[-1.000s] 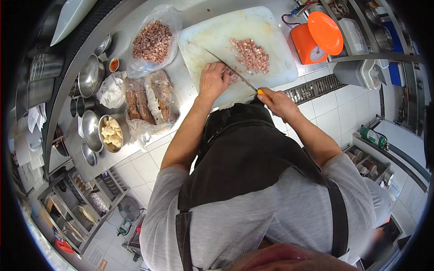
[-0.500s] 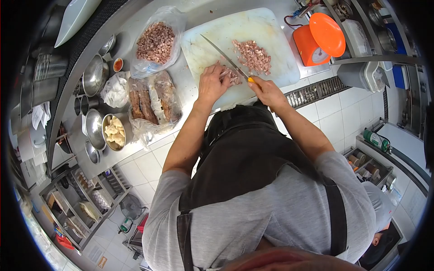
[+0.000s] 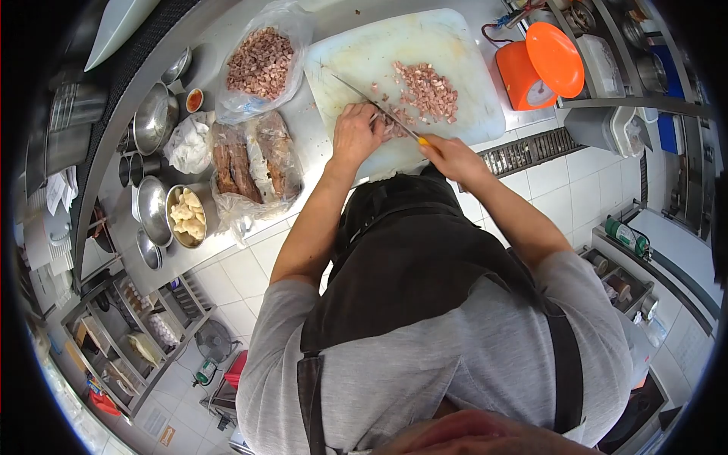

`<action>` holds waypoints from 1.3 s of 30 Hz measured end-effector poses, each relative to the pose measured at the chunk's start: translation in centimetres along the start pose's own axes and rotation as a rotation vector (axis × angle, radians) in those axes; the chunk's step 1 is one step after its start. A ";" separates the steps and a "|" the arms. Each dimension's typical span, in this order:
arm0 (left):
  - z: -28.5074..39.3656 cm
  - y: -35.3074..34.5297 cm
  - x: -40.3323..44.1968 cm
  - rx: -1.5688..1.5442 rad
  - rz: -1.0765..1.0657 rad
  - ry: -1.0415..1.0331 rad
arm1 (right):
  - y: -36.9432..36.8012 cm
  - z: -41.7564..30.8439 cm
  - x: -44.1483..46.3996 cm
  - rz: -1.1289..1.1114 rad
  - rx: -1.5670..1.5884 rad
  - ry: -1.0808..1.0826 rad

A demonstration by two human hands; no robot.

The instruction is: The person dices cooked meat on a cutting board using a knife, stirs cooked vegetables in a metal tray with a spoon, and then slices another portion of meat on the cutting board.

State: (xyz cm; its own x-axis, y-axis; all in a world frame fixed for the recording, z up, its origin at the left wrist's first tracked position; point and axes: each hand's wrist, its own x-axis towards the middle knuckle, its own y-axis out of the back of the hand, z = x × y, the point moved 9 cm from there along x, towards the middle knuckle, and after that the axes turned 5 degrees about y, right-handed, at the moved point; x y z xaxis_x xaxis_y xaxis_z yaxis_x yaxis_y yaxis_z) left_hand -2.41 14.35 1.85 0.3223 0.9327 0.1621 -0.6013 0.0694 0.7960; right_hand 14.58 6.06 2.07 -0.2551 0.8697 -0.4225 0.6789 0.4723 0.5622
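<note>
Meat (image 3: 392, 130), upper centre of frame, seemingly mid-chop. Right hand (image 3: 451, 158): grip closed round knife (image 3: 390, 118). Left hand (image 3: 356, 135) over meat, pinch unclear. Next cut wants fingertips tucked.

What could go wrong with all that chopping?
The left hand is very close to the knife, so a slip might nick it. The loose diced meat on the cutting board could scatter if pushed. The plastic bag beside the board might spill if bumped.
</note>
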 end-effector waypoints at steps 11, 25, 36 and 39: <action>0.4 2.0 -0.7 -0.058 0.042 0.037 | 1.1 -1.3 -0.2 0.085 0.097 -0.060; 0.0 0.8 -0.5 -0.044 0.023 -0.017 | -2.2 -0.7 3.2 0.070 0.029 0.124; 0.4 2.4 -1.2 -0.043 0.055 -0.023 | 1.4 -2.6 -2.9 -0.005 0.060 -0.060; 0.0 1.6 -1.2 -0.048 0.029 -0.021 | 0.7 -2.0 -3.4 -0.084 0.014 -0.148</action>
State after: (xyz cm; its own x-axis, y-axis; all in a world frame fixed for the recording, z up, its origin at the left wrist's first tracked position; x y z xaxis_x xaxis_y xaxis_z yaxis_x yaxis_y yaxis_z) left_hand -3.77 13.34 2.93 0.3192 0.9269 0.1972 -0.6445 0.0598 0.7622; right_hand 14.58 3.77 5.29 -0.2079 0.7958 -0.5688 0.6693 0.5397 0.5106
